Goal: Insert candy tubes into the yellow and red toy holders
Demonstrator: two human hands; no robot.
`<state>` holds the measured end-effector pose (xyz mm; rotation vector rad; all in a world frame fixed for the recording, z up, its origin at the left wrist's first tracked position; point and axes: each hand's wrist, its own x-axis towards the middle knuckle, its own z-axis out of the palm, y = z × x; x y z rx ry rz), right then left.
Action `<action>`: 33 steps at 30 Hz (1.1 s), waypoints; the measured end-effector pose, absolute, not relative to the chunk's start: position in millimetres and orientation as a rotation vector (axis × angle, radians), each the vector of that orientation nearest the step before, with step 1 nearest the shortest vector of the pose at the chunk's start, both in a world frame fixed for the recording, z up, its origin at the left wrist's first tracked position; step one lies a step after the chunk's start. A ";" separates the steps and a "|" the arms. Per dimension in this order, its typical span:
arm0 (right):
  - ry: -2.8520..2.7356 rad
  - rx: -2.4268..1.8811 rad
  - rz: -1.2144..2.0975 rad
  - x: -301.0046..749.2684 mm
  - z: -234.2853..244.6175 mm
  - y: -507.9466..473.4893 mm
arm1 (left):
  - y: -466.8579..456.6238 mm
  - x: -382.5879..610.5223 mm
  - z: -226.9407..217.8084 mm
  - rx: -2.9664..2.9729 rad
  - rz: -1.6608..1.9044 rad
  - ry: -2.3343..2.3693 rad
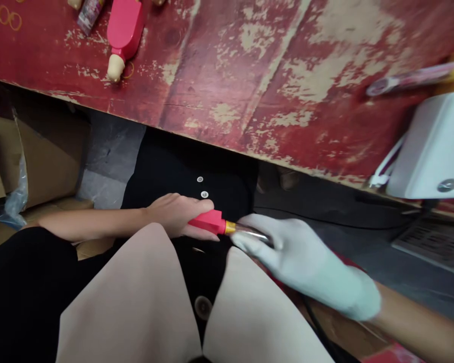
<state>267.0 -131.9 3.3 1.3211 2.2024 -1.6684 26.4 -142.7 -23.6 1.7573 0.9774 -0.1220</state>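
Note:
My bare left hand (177, 217) grips a pink-red plastic piece (209, 222) over my lap, its thumb along the top. From the right end of that piece a gold-yellow collar (230, 228) shows, with a shiny metal tube (255, 233) in line beyond it. My right hand (291, 249), in a white glove with a pale green cuff, is closed around the tube; its far end is hidden in the fingers. I cannot tell whether the tube is joined to the plastic piece or only pressed against it.
A worn red table (219, 65) lies ahead. On it are a pink paddle-shaped piece (124, 30) with a cream tip, a printed tube (90, 15), rubber bands and, at right, a white box (427, 146) with a cable. Cardboard boxes (49, 151) stand at left.

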 end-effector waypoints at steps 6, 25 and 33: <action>1.299 1.462 -2.130 254.5 -20.2 -118.4 | -130.4 21.4 -27.8 2.146 -0.305 1.086; 2.221 1.560 -1.872 235.4 -20.6 -47.3 | -64.9 1.2 -26.7 2.381 -0.055 1.203; 2.487 1.433 -1.543 251.4 -44.4 43.6 | 20.0 -32.4 2.6 2.594 -0.225 1.531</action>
